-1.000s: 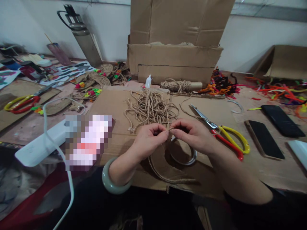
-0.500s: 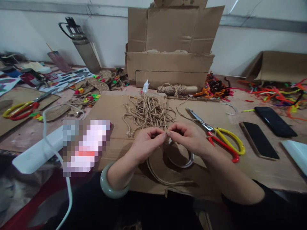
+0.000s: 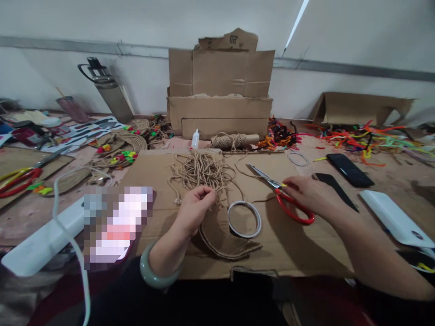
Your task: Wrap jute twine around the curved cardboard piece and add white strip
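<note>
Left hand point(image 3: 195, 208) pinches string point(image 3: 222, 188). Right hand point(image 3: 304, 192) on scissors point(image 3: 278, 192) near right edge of card point(image 3: 285, 253); grip hard to tell. Likely fetching step; next needs firm hold.

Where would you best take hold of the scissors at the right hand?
Probably by the handles, coming from the person's right: the scissors' blades point forward and left, away from the person, while the rounded red handle lies to the right. The right hand is at that end, mostly covering the yellow handle.
</note>
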Motion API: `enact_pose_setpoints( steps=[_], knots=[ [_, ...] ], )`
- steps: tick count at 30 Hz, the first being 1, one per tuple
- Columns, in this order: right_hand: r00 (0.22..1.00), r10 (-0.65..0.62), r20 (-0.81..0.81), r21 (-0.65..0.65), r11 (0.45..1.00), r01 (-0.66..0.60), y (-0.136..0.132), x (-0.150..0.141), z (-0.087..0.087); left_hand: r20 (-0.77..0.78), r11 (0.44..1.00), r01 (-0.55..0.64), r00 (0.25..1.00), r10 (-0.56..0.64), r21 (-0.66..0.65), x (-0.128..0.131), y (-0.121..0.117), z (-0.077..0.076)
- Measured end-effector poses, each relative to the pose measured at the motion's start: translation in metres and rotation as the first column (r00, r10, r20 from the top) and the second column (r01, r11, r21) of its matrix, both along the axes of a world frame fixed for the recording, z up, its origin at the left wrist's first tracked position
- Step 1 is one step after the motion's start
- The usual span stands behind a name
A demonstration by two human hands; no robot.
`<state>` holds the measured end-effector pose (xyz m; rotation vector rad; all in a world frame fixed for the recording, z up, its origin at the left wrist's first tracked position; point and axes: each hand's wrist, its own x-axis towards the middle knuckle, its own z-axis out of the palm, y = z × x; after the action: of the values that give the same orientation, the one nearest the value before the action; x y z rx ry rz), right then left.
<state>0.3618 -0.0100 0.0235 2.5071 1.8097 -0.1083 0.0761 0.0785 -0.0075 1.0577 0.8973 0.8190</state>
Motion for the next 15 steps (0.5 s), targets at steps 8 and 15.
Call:
enact_pose_setpoints(
  steps=[8,15],
  knots=[
    [0.993,0.105,0.045,0.000,0.994,-0.105,-0.021,0.014,-0.022,0.036,0.999,-0.016,0.999,0.018,-0.051,0.001,-0.002,0.004],
    [0.850,0.223,0.477,0.025,0.964,-0.266,-0.024,0.014,0.028,0.063,0.994,-0.028,0.997,0.035,-0.103,0.001,-0.002,0.007]
  ],
)
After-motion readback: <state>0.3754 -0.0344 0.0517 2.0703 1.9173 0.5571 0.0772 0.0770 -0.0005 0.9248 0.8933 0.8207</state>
